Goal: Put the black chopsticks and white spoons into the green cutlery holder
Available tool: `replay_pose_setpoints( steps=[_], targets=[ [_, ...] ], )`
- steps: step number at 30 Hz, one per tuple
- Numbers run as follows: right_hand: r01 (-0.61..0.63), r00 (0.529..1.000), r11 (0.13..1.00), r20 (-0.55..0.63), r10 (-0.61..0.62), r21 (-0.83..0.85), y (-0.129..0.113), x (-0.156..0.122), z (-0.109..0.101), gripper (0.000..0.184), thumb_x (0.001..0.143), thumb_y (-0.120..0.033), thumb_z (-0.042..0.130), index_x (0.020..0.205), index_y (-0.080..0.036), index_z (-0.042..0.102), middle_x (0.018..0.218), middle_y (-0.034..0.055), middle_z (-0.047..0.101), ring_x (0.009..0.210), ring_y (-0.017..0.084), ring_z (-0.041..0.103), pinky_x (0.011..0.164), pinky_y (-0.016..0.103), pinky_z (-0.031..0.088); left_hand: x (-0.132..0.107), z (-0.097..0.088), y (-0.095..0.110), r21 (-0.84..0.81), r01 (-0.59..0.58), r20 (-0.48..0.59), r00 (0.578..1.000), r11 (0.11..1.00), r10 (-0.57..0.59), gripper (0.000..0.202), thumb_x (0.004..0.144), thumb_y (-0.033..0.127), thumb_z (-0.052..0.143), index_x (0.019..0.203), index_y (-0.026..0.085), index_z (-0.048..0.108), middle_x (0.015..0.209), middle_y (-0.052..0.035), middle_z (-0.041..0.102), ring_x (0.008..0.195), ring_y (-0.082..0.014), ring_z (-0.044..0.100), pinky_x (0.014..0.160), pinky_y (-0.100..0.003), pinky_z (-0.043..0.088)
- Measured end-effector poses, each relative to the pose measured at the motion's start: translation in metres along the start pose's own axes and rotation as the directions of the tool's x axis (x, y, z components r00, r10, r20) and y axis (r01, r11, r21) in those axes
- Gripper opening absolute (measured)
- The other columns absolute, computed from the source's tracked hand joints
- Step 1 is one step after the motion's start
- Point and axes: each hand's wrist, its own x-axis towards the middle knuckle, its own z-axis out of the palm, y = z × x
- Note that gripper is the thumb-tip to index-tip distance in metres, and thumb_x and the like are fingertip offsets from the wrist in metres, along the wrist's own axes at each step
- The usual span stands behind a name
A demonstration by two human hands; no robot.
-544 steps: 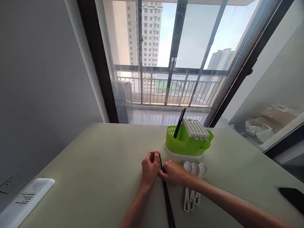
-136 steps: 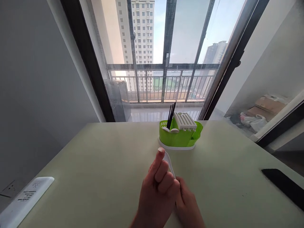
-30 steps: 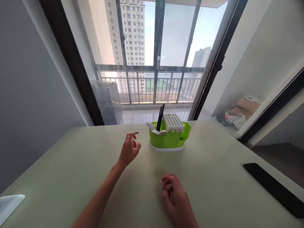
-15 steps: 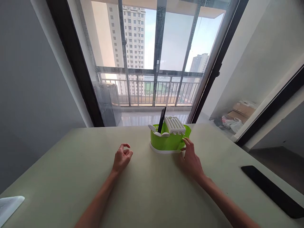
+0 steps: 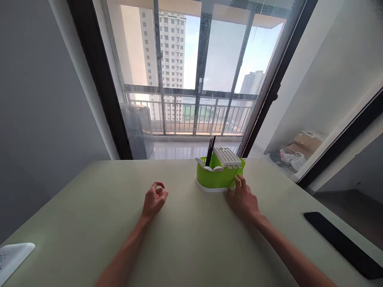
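Observation:
A bright green utensil holder [image 5: 213,179] with a white base and a white slotted top [image 5: 227,156] stands upright toward the far side of the table. Black chopsticks [image 5: 210,151] rise from its open left part, and several white spoons [image 5: 218,169] lean over its rim. My right hand [image 5: 243,195] has its fingers closed on the holder's near right corner; the exact hold of the thumb is partly hidden. Left of the holder and apart from it, my left hand [image 5: 154,198] rests on the table, fingers curled loosely with nothing in them.
The pale table [image 5: 185,243] reaches toward glass sliding doors [image 5: 194,79]. A long black flat object [image 5: 341,241] lies along the right edge. At the lower left is part of a white object [image 5: 16,255]. Boxes and bags [image 5: 299,153] sit on the floor beyond, at right.
The utensil holder has shifted a little to the right and turned slightly, with my right hand at its corner. My left hand has stayed in place.

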Motion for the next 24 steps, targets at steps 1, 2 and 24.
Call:
replay_pose_setpoints(
  steps=[1,2,24],
  targets=[
    [-0.007,1.000,1.000,0.002,0.007,-0.009,0.005,0.002,0.001,0.057,0.100,-0.039,0.042,0.154,-0.025,0.032,0.160,0.0116,0.035,0.113,0.029,0.059,0.061,0.034,0.048,0.000,0.000,0.001,0.009,-0.008,-0.014,1.000,1.000,0.008,0.018,0.068,0.027,0.055,0.085,0.025,0.048,0.056,0.0118,0.027,0.049,-0.0098,0.028,0.049,-0.021,0.028],
    [-0.014,1.000,1.000,0.004,0.014,-0.018,0.011,0.005,0.001,0.058,0.100,-0.040,0.042,0.155,-0.026,0.031,0.160,0.0118,0.035,0.113,0.029,0.059,0.061,0.034,0.048,-0.001,0.000,0.001,0.020,-0.018,-0.025,1.000,1.000,0.019,0.017,0.068,0.027,0.055,0.084,0.025,0.048,0.057,0.0115,0.027,0.049,-0.0099,0.029,0.050,-0.021,0.029],
    [-0.210,0.977,0.965,-0.074,0.200,-0.160,0.121,0.047,0.022,0.067,0.099,-0.040,0.038,0.160,-0.016,0.027,0.160,0.0256,0.032,0.105,0.037,0.064,0.074,0.049,0.054,0.012,0.001,-0.016,0.314,-0.092,-0.117,0.984,0.945,0.135,0.026,0.090,0.039,0.045,0.101,0.025,0.064,0.092,-0.0070,0.074,0.104,-0.0288,0.061,0.100,-0.049,0.042]
  ],
)
